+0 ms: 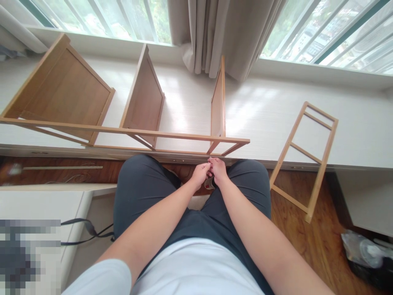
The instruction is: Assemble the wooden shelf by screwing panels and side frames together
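My left hand [201, 174] and my right hand [217, 169] meet between my knees, fingertips pinched together. Something tiny seems to be between them, too small to name. Just beyond my hands stands a wooden shelf frame [172, 134] on the white ledge, its long side rail running left to right. Three wooden panels rise from that rail: a wide one [70, 90] at the left, a middle one [145, 94], and a narrow-looking one [218, 102] closest to my hands. Neither hand touches the frame.
A separate ladder-like wooden frame [327, 157] leans against the ledge [264, 123] at the right, its foot over the wood floor [288, 229]. Curtains [208, 37] hang behind. A white table [39, 205] with a black strap [87, 225] is at the left; a plastic bag [362, 248] lies lower right.
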`<state>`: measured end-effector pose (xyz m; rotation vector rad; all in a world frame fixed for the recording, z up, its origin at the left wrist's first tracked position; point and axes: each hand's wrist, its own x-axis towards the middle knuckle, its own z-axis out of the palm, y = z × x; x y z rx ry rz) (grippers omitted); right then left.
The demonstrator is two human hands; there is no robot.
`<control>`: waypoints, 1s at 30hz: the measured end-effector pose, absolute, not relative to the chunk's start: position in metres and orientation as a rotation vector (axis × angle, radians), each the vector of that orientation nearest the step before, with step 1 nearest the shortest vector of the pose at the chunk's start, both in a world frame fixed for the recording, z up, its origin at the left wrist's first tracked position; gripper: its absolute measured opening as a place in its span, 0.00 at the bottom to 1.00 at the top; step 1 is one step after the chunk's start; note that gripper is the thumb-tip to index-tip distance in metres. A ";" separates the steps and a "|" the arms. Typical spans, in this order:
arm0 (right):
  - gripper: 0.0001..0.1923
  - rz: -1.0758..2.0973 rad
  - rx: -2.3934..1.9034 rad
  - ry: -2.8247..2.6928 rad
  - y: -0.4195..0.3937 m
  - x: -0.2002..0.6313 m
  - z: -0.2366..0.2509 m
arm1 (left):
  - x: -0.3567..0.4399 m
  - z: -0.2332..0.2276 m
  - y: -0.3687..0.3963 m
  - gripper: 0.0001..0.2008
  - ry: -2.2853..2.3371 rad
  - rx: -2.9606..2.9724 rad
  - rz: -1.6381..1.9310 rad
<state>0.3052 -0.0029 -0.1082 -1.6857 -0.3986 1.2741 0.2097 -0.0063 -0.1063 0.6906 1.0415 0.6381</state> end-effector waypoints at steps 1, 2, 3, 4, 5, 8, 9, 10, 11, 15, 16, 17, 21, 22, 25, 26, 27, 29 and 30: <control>0.11 1.276 -1.674 -0.374 -0.003 0.305 -0.107 | 0.209 -0.108 -0.006 0.13 1.016 0.616 0.634; 0.10 1.280 -1.660 -0.350 -0.002 0.304 -0.105 | 0.209 -0.109 -0.005 0.12 0.987 0.539 0.630; 0.09 1.289 -1.647 -0.327 -0.002 0.304 -0.103 | 0.209 -0.110 -0.004 0.12 0.954 0.462 0.622; 0.09 1.301 -1.640 -0.310 -0.002 0.303 -0.101 | 0.208 -0.110 -0.004 0.11 0.919 0.390 0.607; 0.08 1.311 -1.639 -0.295 -0.002 0.303 -0.098 | 0.208 -0.111 -0.003 0.11 0.886 0.327 0.585; 0.08 1.325 -1.655 -0.281 -0.002 0.302 -0.090 | 0.207 -0.112 -0.002 0.12 0.825 0.191 0.513; 0.08 1.322 -1.662 -0.288 -0.002 0.302 -0.088 | 0.206 -0.113 -0.001 0.12 0.817 0.169 0.496; 0.08 1.316 -1.667 -0.298 -0.003 0.302 -0.087 | 0.206 -0.113 0.000 0.12 0.814 0.156 0.480; 0.08 1.311 -1.673 -0.309 -0.003 0.302 -0.087 | 0.205 -0.114 0.000 0.13 0.817 0.151 0.464; 0.08 1.264 -1.699 -0.356 -0.002 0.303 -0.093 | 0.203 -0.116 0.002 0.16 0.887 0.157 0.413; 0.08 1.249 -1.700 -0.372 -0.002 0.304 -0.095 | 0.203 -0.116 0.002 0.16 0.917 0.157 0.414; 0.08 1.236 -1.695 -0.389 -0.002 0.304 -0.097 | 0.202 -0.116 0.002 0.16 0.944 0.157 0.420; 0.10 1.216 -1.678 -0.421 -0.002 0.305 -0.102 | 0.203 -0.116 0.001 0.14 0.990 0.174 0.445; 0.10 1.215 -1.678 -0.419 -0.002 0.305 -0.102 | 0.203 -0.116 0.000 0.14 0.991 0.179 0.447; 0.09 1.209 -1.684 -0.411 -0.003 0.305 -0.101 | 0.204 -0.116 0.000 0.14 0.991 0.191 0.448; 0.09 1.207 -1.685 -0.408 -0.003 0.305 -0.100 | 0.205 -0.116 0.000 0.14 0.990 0.193 0.448; 0.09 1.205 -1.686 -0.406 -0.003 0.305 -0.100 | 0.205 -0.116 -0.001 0.14 0.987 0.194 0.448; 0.09 1.199 -1.688 -0.407 -0.003 0.305 -0.100 | 0.205 -0.115 -0.001 0.14 0.983 0.197 0.446; 0.09 1.194 -1.689 -0.409 -0.003 0.305 -0.100 | 0.205 -0.115 -0.001 0.15 0.984 0.199 0.445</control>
